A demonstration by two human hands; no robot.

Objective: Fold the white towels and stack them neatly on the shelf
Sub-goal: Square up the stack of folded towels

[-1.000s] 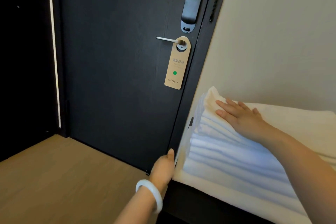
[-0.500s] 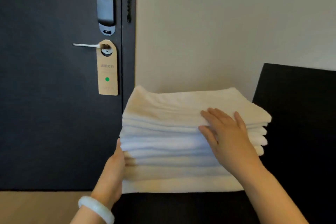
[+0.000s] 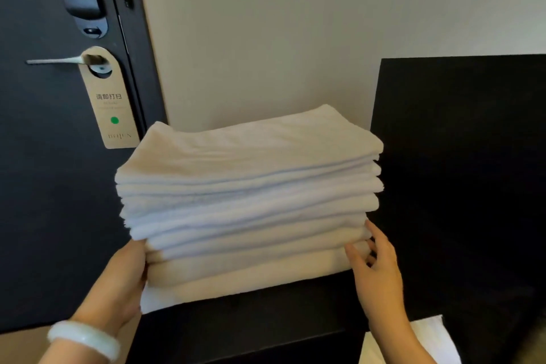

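White towel stack (image 3: pixel 248 204) sits on black shelf (image 3: pixel 266 319) by wall (image 3: pixel 266 38); left hand (image 3: pixel 124 281) flat against its left side, fingers straight; right hand (image 3: pixel 378 275) fingers loosely spread, tips touching lower right corner

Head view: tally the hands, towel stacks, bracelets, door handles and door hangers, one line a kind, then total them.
Hands: 2, the left hand and the right hand
Towel stack: 1
Bracelet: 1
Door handle: 1
Door hanger: 1
Total: 6
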